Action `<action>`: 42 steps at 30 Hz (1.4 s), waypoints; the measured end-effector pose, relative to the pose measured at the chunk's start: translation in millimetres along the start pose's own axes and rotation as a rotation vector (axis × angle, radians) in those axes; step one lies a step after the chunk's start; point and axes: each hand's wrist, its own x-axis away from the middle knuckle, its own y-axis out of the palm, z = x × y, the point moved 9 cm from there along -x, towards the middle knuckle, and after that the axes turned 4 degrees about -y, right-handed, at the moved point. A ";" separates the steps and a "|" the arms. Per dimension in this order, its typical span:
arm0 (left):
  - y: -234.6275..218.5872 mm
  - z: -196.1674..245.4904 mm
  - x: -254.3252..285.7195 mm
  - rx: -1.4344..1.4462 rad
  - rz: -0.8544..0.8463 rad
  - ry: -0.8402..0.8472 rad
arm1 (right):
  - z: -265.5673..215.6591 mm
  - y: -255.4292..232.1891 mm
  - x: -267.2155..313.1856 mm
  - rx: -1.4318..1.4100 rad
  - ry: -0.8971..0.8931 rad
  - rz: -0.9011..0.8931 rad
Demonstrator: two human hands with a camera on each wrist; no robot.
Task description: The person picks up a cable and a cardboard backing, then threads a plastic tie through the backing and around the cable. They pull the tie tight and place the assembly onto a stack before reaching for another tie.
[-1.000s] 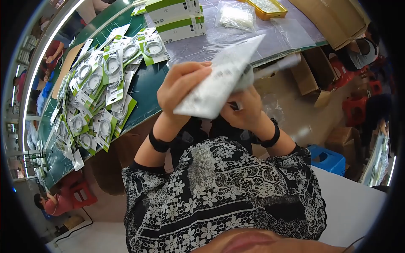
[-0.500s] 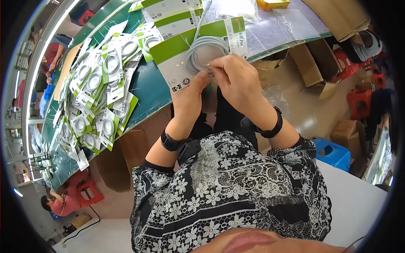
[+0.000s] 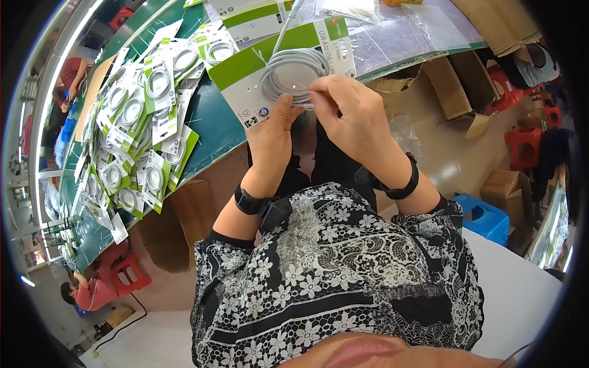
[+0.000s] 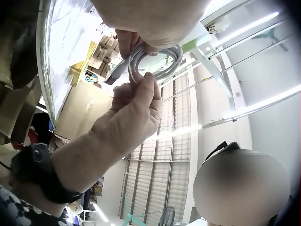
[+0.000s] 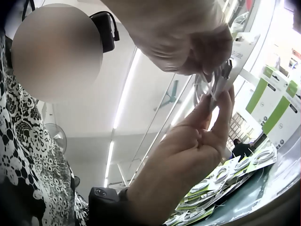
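A green and white card [image 3: 245, 95] with a coiled grey cable [image 3: 295, 60] on its face is held up over the table's near edge. My left hand [image 3: 270, 136] grips its lower edge, thumb on the front by the coil. At the coil's lower right, my right hand [image 3: 354, 115] pinches with thumb and index finger; a thin white tie shows near the fingertips. In the left wrist view, the right hand's fingers [image 4: 146, 84] meet the coiled cable [image 4: 164, 61]. From the right wrist, the left hand [image 5: 188, 146] shows below the cable, holding it with the card.
Many carded cables [image 3: 132, 110] lie heaped on the green table [image 3: 211, 141] at the left. Green and white boxes [image 3: 254, 24] stand behind the card. Clear bags [image 3: 350, 9] lie at the back. An open carton [image 3: 454, 92] and a blue stool [image 3: 481, 218] are at the right.
The card has turned from its blurred, white back to its cable side. Both hands have come together at the coil; since half a second ago, card and hands have shifted slightly left.
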 end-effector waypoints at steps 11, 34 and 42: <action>0.2 4.5 -1.1 -0.088 -0.034 0.111 | -12.0 -0.6 -2.1 0.118 -0.124 0.000; 0.3 17.1 9.6 -0.571 0.026 0.401 | -2.0 22.3 2.3 0.141 -0.119 -0.087; -15.1 2.1 -0.6 -0.275 0.064 0.174 | 0.5 31.7 5.2 0.100 -0.085 -0.078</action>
